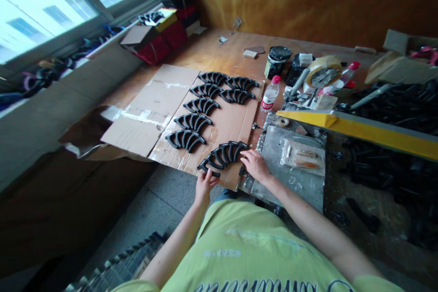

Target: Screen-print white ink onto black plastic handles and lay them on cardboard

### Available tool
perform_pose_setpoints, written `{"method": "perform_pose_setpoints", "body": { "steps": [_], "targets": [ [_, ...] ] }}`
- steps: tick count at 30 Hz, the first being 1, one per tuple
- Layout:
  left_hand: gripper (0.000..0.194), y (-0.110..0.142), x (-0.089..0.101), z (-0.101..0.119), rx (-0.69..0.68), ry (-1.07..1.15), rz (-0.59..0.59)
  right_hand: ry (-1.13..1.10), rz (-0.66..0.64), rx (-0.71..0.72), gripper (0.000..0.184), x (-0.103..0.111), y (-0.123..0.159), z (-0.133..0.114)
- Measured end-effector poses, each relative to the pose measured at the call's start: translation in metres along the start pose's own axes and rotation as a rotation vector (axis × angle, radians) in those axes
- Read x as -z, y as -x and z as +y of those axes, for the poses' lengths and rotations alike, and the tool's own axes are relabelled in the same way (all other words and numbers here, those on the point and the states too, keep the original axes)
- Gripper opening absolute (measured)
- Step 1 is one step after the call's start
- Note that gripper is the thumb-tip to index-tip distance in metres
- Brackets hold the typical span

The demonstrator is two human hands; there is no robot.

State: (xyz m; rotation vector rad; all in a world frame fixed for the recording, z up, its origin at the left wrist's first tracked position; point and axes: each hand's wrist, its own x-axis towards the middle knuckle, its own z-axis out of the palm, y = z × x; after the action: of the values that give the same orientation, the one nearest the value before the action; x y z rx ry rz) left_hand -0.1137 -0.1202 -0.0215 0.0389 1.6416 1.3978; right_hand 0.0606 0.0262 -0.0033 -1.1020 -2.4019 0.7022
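Observation:
Near the front edge of the cardboard sheet (236, 121) lies a fanned row of black curved pieces (224, 155), set side by side. My left hand (204, 186) is closed around the near left end of this row, thumb on top of the last curved piece. At the row's right end, my right hand (255, 164) has its fingers stretched out beside the last piece, with nothing visible in them. Whether those fingertips touch the piece is hard to make out. Several similar fanned rows (193, 122) lie farther back on the cardboard, in two columns.
A red-capped bottle (270, 94) and dark jars (277, 61) stand beyond the cardboard. To the right are a tape dispenser (323, 73), a yellow-edged bar (376, 130), a grey plate (273, 146) and heaped black parts (393, 178). Boxes (160, 41) sit by the window.

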Motion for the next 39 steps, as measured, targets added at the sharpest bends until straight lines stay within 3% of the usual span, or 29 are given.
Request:
{"method": "perform_pose_setpoints", "body": {
  "steps": [3, 8, 12, 19, 24, 30, 33, 39],
  "targets": [
    [0.033, -0.009, 0.015, -0.009, 0.038, -0.002, 0.104, 0.079, -0.167, -0.101, 0.031, -0.016, -0.020, 0.002],
    [0.039, -0.020, 0.018, -0.009, 0.080, -0.236, 0.083, 0.183, -0.380, -0.193, 0.034, -0.032, -0.040, -0.002],
    [0.046, -0.033, 0.021, -0.006, 0.085, -0.524, 0.020, 0.238, -0.391, -0.209, 0.031, -0.040, -0.045, -0.006],
    [0.054, -0.059, 0.021, 0.020, 0.045, -0.772, 0.011, 0.229, -0.338, -0.183, 0.033, -0.046, -0.061, -0.007],
    [0.038, -0.048, 0.020, 0.027, -0.113, -0.932, 0.158, 0.220, -0.320, -0.205, 0.031, -0.043, -0.055, -0.005],
    [0.034, -0.034, 0.002, 0.009, -0.673, -1.226, 0.206, 0.241, -0.315, -0.264, 0.027, -0.044, -0.053, -0.006],
    [0.037, -0.034, -0.006, 0.006, -0.751, -1.369, 0.208, 0.244, -0.304, -0.299, 0.026, -0.043, -0.055, -0.003],
    [0.038, -0.033, -0.014, 0.015, -0.739, -1.516, 0.281, 0.229, -0.337, -0.282, 0.024, -0.044, -0.049, -0.002]
  ]
}}
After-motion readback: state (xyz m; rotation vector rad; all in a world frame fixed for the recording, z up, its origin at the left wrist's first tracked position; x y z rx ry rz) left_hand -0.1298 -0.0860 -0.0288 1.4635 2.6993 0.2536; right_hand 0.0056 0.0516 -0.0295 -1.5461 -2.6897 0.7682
